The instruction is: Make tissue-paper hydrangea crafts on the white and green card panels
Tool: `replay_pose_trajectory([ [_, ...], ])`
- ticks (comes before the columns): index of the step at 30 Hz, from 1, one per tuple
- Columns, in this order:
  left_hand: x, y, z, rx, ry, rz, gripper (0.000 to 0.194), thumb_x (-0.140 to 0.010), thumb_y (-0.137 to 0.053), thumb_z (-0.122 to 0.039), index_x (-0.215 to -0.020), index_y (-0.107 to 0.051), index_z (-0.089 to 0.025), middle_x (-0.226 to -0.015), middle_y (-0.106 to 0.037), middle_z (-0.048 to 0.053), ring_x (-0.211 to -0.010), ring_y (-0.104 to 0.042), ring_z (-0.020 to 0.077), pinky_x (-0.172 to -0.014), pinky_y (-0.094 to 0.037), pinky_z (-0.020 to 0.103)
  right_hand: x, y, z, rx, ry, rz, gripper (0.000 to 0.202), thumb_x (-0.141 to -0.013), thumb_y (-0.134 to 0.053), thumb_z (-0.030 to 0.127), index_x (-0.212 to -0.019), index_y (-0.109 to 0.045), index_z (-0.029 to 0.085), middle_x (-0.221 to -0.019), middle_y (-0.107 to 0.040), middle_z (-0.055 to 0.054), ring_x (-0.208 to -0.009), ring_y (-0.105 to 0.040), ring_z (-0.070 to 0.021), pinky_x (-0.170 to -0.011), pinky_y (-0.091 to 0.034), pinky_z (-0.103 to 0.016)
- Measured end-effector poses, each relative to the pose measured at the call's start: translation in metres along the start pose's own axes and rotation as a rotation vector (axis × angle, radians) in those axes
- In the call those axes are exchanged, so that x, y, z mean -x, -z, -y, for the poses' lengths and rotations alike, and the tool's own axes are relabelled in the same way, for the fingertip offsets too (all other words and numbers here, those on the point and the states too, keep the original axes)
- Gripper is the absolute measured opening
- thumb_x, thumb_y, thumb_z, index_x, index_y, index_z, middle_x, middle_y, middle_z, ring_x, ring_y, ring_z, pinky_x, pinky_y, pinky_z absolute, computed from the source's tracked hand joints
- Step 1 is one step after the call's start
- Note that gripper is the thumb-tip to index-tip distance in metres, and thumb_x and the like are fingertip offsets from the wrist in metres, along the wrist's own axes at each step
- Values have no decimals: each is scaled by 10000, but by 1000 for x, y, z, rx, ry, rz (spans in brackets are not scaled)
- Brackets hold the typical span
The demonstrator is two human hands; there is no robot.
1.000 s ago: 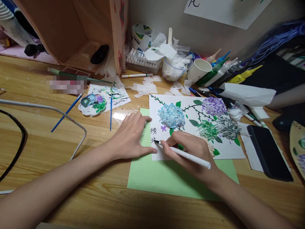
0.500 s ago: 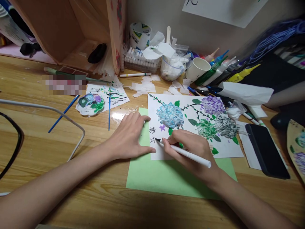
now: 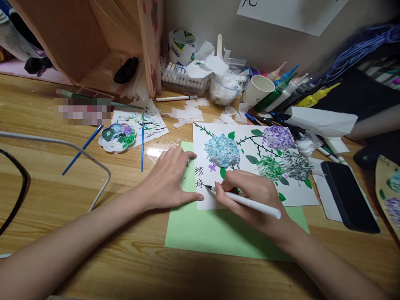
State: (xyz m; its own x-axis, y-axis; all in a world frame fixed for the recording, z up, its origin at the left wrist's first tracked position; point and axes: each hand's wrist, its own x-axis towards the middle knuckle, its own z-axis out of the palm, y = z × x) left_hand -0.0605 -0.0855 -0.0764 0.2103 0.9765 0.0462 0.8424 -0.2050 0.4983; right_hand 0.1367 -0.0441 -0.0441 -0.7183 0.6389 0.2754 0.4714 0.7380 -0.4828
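Note:
A white sheet with painted flowers (image 3: pixel 246 191) lies over a green sheet of paper (image 3: pixel 200 233) on the wooden desk. Blue, purple, green and grey textured blossoms with dark branches and green leaves cover it. Two black handwritten characters (image 3: pixel 199 177) stand near its left edge. My right hand (image 3: pixel 250 191) grips a white marker pen (image 3: pixel 250 202), its black tip just right of the lower character; whether the tip touches the paper I cannot tell. Spread flat, my left hand (image 3: pixel 170 179) rests across the left edges of both sheets, with thumb and forefinger apart beside the writing.
Left of the sheets lie a paint palette (image 3: pixel 117 137) and blue paintbrushes (image 3: pixel 142 143). Behind stand a marker box (image 3: pixel 184 81), a plastic bowl of scraps (image 3: pixel 225 93), a paper cup (image 3: pixel 259 89) and paint bottles (image 3: pixel 281 91). A black phone (image 3: pixel 350 198) lies right; a cable (image 3: pixel 62 139) loops left.
The lower character has gained strokes at its right side. My right hand and the marker pen have shifted slightly right and down. My left hand stays on the paper.

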Motion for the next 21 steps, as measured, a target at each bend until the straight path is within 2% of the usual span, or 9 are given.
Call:
replay_pose_trajectory([
  [5, 0, 0, 0, -3, 6, 7, 746, -620, -605, -659, -1169, -434, -184, -1060, -469, 104, -969, -437, 295, -834, -370, 438, 0, -4, -1, -53, -50, -38, 215, -840, -526, 184, -634, -464, 194, -571, -546, 16, -531, -480, -104, -529, -357, -230],
  [10, 0, 0, 0, -2, 6, 11, 756, -617, -608, -658, -1178, -433, -182, -1061, -470, 106, -976, -433, 295, -844, -370, 445, -1, -5, -1, -35, -51, -15, 229, -830, -539, 179, -616, -460, 195, -554, -539, 20, -512, -479, -107, -505, -349, -241],
  [16, 3, 2, -2, -1, 10, 25, 787, -612, -615, -658, -1197, -424, -168, -1065, -461, 113, -984, -428, 302, -846, -365, 450, 6, 6, 9, -136, -61, -230, 137, -791, -599, 164, -690, -518, 210, -605, -600, -7, -554, -555, -137, -525, -416, -261],
  [18, 4, 3, -4, -7, 2, 37, 836, -599, -616, -672, -1227, -405, -162, -1069, -458, 116, -991, -423, 307, -856, -356, 460, 13, 6, 12, -171, -46, -253, 144, -773, -617, 147, -700, -512, 214, -607, -607, -13, -551, -565, -144, -512, -422, -264],
  [21, 6, 3, -5, -11, -1, 50, 894, -586, -602, -700, -1260, -379, -156, -1085, -453, 122, -1011, -412, 319, -877, -339, 481, 23, -3, 12, -173, 56, -220, 183, -761, -617, 106, -675, -493, 209, -566, -595, -9, -509, -548, -134, -470, -395, -254],
])
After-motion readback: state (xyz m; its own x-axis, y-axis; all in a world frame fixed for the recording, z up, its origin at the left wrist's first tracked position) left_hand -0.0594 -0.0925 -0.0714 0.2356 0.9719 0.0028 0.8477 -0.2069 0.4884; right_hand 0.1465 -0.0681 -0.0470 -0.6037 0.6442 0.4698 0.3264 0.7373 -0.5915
